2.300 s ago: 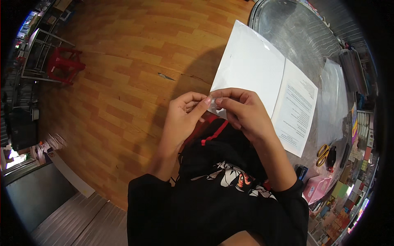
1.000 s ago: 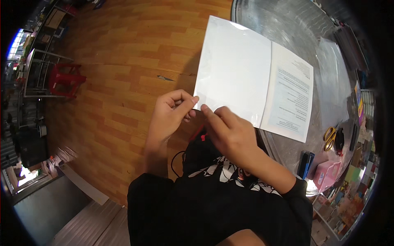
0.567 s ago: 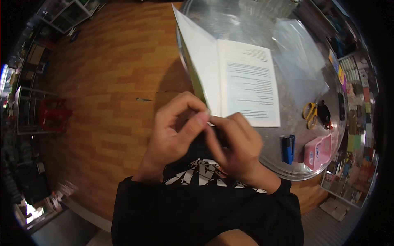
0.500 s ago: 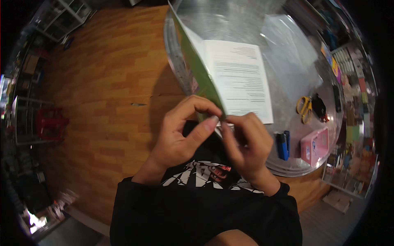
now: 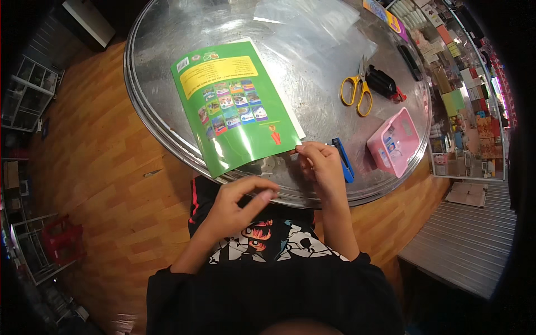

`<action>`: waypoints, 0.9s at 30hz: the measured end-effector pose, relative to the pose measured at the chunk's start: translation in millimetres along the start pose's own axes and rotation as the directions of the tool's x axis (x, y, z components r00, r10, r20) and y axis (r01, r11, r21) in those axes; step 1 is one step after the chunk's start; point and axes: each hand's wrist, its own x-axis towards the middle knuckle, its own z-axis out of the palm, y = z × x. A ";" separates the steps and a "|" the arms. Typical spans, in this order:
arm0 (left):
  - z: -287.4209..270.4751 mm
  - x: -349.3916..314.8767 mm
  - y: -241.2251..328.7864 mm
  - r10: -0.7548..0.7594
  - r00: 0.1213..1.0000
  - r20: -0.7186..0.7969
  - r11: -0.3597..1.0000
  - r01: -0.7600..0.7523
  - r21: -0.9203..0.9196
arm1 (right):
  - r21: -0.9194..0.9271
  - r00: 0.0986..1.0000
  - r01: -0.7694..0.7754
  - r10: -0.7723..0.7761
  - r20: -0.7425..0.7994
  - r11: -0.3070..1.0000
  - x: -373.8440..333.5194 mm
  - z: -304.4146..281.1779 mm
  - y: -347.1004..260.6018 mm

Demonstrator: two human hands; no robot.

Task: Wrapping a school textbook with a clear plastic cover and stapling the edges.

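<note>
We looked steeply down from head height, close over the near edge of the round metal table (image 5: 167,120), fisheye-bent.

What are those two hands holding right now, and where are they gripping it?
The right hand pinches the green booklet at its near right corner. The left hand hovers just below the table edge, apparently holding nothing.

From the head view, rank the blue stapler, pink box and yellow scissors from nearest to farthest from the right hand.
Measured from the right hand:
1. Blue stapler, just right of the fingers, at the table's near edge.
2. Pink box, farther right.
3. Yellow scissors, beyond both, toward the table's far right.
</note>
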 end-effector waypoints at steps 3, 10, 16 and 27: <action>-13.5 -1.3 -16.1 -0.138 0.971 -0.193 0.987 0.120 -0.104 | -0.061 0.999 0.035 -0.037 -0.037 0.998 1.4 0.0 -2.3; -91.7 0.4 -13.9 -0.079 0.948 -0.309 0.961 0.155 0.228 | -0.113 0.992 0.007 0.008 0.127 0.994 -1.4 28.8 19.1; -76.7 4.7 -7.2 -0.066 0.868 -0.492 0.955 0.197 0.220 | -0.012 0.976 -0.030 0.032 0.217 0.999 0.4 53.9 22.5; -13.1 21.9 -12.0 -0.430 0.894 -0.128 0.770 0.288 -0.569 | -0.018 0.968 0.032 -0.026 0.248 0.999 -1.6 39.0 18.7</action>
